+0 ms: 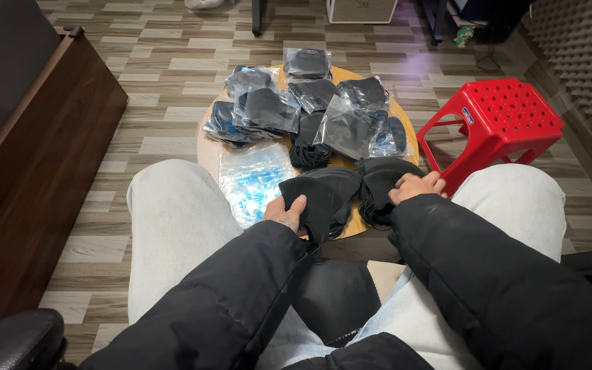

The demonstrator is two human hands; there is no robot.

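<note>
On a small round wooden table (pixel 208 154) set between the person's knees, soft black fabric face masks lie in two loose heaps at the near edge. Each mask is matte, curved and cup-shaped, with thin ear loops trailing down over the rim. The left hand (pixel 286 213) grips the left black mask (pixel 320 195), thumb on top and fingers curled under its edge, clamped on the cloth. The right hand (pixel 416 186) rests on the right black mask pile (pixel 378 188), fingers close together and pressing its top fold; whether they pinch it cannot be told. A bundle of black ear loops (pixel 310 155) sits just behind the masks. Farther back, glossy clear plastic packets of dark masks (pixel 296 103) are heaped over one another, crinkled and shiny. At the left near edge lies a flat clear bag with blue contents (pixel 251 179). A red plastic stool (pixel 498 120) with a perforated seat and a small blue label on its side stands to the right on the wood-pattern floor (pixel 166 62)
</note>
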